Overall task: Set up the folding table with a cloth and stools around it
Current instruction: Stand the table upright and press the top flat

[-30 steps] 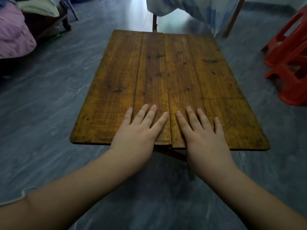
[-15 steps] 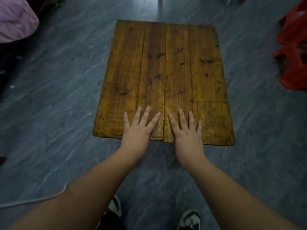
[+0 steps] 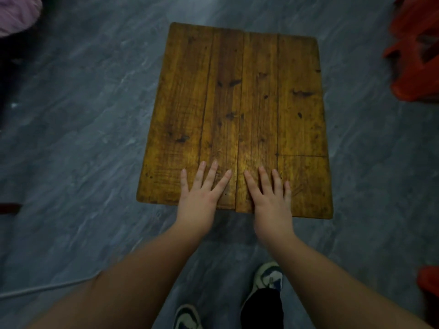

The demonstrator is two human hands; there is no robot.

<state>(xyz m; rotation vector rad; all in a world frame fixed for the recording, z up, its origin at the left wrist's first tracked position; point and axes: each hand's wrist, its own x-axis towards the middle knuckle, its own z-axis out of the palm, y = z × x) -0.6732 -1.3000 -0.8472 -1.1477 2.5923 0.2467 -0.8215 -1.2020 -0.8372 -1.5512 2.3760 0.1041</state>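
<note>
Currently the folding table (image 3: 237, 110) is stood open on the grey floor (image 3: 83, 138), top level as far as can be told; legs are hidden under the top. Both hands are laid flat at the near edge, either side of the centre seam between the planks. Left hand (image 3: 202, 193) is spread wide, fingers straight, palm overhanging the near edge. Right hand (image 3: 268, 198) is likewise spread flat, fingers straight, just right of the seam. Nothing is gripped by either; the top is only pressed or steadied.

Step judged: table deployment being checked, probably a press-down to confirm the top is seated. Cloth and stools not yet dealt with. No cloth is seen on the table top. Red stools (image 3: 418, 51) are stacked off the far right corner, well apart from the table; another red piece (image 3: 430, 281) is cut off at the right frame edge, identity uncertain. A pink fabric (image 3: 16, 15) is seen beyond the far left corner; whether it is the cloth cannot be told.

Next move, as judged: hands to be lifted off, cloth to be fetched and spread squarely over the top, then stools pulled from the stack and placed along the table edges.
</note>
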